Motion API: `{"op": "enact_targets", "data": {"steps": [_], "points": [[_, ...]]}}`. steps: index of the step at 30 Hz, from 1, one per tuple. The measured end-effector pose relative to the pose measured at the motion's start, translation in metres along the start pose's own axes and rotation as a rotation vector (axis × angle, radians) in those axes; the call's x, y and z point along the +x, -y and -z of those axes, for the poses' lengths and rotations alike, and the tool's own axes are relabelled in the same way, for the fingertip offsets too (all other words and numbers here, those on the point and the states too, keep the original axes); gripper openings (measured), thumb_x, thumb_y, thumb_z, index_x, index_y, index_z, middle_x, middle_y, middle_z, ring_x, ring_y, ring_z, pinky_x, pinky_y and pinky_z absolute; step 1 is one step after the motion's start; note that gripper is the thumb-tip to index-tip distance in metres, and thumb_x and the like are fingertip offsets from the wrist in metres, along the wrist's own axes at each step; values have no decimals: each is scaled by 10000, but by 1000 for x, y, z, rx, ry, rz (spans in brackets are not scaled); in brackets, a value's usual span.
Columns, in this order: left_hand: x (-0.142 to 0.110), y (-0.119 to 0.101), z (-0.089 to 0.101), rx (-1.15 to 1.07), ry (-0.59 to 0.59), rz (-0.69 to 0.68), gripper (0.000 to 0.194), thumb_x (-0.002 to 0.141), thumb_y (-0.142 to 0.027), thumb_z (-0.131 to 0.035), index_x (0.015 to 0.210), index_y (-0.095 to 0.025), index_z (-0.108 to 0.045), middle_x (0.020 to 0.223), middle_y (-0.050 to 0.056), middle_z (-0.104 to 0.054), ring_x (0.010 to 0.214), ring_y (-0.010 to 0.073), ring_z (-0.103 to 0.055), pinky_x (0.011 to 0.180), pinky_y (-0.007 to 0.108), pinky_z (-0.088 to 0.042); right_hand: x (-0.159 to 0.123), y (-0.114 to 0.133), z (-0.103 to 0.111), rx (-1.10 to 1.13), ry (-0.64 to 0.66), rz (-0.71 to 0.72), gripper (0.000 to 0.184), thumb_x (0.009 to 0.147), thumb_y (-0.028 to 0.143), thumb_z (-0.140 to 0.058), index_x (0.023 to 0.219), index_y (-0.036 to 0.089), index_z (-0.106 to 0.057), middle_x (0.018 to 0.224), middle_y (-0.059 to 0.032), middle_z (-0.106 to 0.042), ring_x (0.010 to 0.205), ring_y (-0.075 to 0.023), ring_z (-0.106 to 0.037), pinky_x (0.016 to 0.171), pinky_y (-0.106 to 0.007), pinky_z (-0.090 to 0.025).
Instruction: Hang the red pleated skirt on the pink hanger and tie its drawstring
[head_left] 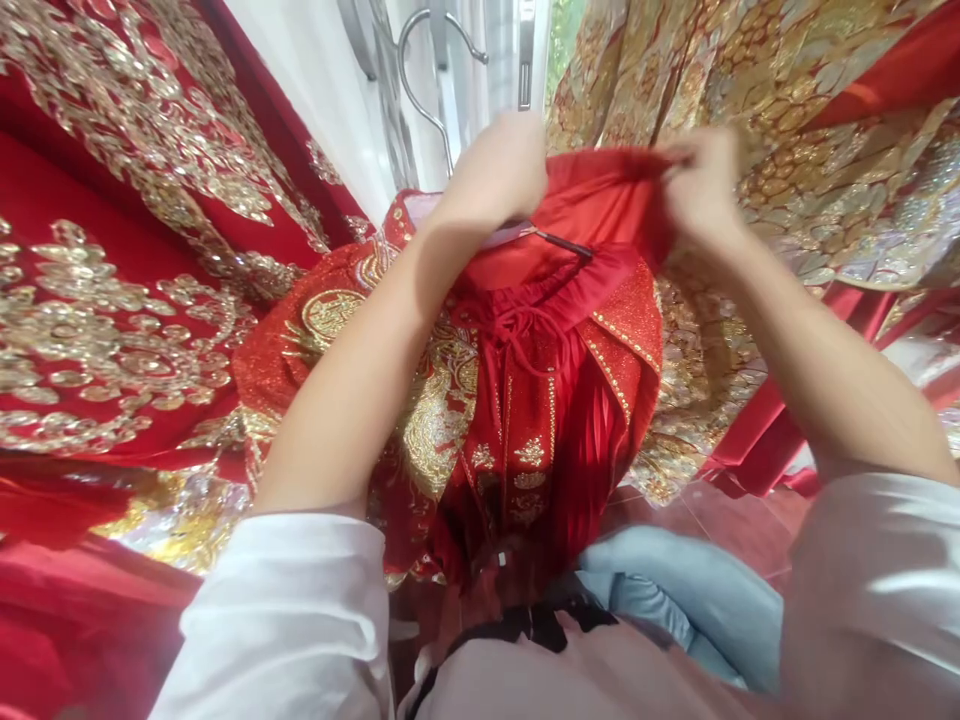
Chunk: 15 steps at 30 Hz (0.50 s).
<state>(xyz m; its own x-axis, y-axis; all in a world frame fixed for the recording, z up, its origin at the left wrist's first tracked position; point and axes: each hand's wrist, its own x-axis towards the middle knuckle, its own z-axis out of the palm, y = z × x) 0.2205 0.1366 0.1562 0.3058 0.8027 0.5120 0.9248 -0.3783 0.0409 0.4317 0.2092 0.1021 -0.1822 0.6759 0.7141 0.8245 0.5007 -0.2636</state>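
A red embroidered jacket [330, 300] with gold thread hangs in front of me, below a metal hanger hook [442, 90]. Over its right side lies a red pleated skirt [577, 430] with beaded panels and a tied drawstring [517, 325]. My left hand [506, 165] is closed on the skirt's waistband near the jacket collar; its fingertips are hidden. Farther right, my right hand [701, 185], slightly blurred, grips the other end of the waistband. Red cloth stretches between both hands. A thin dark strip [566, 243] shows just under the band.
Red garments with gold sequins [127, 340] hang close on the left. Gold patterned garments [675, 80] crowd the right. Metal rack parts [375, 60] stand behind the hook. Reddish floor tiles [727, 520] and my blue-clad leg [682, 590] show below.
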Motion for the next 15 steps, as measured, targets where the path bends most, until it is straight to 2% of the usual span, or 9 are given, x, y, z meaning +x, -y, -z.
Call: {"op": "enact_targets", "data": {"steps": [2,3,4,5,7,8,10,12,15], "points": [[-1,1,-2,-28,-43,9,315,823,-31,-421,1086,-70,-590,1040,216,-613,929,257,-599,628,331,-314,-10,6,8,-21,-483,-20,273,783,106,-348,936,137,-571,1028,-108,-616,984,-185,-553,862,-291,-421],[-1,2,-2,-38,-58,9,293,834,-40,-424,1073,-84,-588,1013,205,-614,917,248,-592,625,330,-304,-17,8,9,-24,-552,-43,232,788,120,-375,914,155,-567,998,-95,-627,947,-184,-569,833,-293,-430],[-1,3,-3,-40,-71,11,269,840,-48,-431,1052,-93,-590,976,193,-615,890,236,-584,620,328,-294,-25,10,8,-34,-474,-80,170,801,145,-405,861,168,-562,934,-84,-635,889,-188,-581,798,-301,-440],[-1,4,-3,-39,-72,5,246,842,-56,-441,1031,-100,-592,937,179,-617,850,218,-573,611,324,-287,-31,10,7,-60,-296,-129,128,823,174,-423,791,176,-548,854,-79,-630,826,-195,-582,770,-316,-445],[1,4,-3,-31,-40,-13,215,827,-58,-462,986,-110,-597,861,152,-622,755,182,-538,582,316,-275,-38,9,12,-130,12,-194,203,855,227,-455,658,191,-491,721,-78,-593,725,-204,-563,736,-341,-446],[2,4,-4,-32,-21,-18,212,812,-51,-466,966,-112,-598,835,142,-627,718,172,-523,568,314,-270,-38,9,19,-161,51,-188,232,860,244,-466,634,196,-476,707,-81,-583,721,-209,-560,740,-347,-445],[6,3,-5,-61,-7,-27,209,785,-44,-471,929,-115,-605,825,133,-642,694,168,-524,559,307,-283,-31,13,38,-196,-105,-103,187,851,244,-479,671,198,-505,777,-94,-603,797,-225,-574,780,-344,-441],[5,4,-4,-176,-88,-89,178,788,-74,-483,893,-119,-620,876,119,-663,750,172,-562,599,285,-345,-25,21,55,-205,-252,12,99,827,222,-482,761,195,-551,881,-101,-625,887,-238,-582,811,-333,-439],[-15,15,5,-405,-377,-289,206,824,-125,-476,947,-104,-640,1001,89,-673,897,157,-591,751,242,-420,-32,35,55,-257,-128,116,103,819,222,-470,824,198,-570,870,-102,-634,849,-253,-593,786,-352,-442]]}}
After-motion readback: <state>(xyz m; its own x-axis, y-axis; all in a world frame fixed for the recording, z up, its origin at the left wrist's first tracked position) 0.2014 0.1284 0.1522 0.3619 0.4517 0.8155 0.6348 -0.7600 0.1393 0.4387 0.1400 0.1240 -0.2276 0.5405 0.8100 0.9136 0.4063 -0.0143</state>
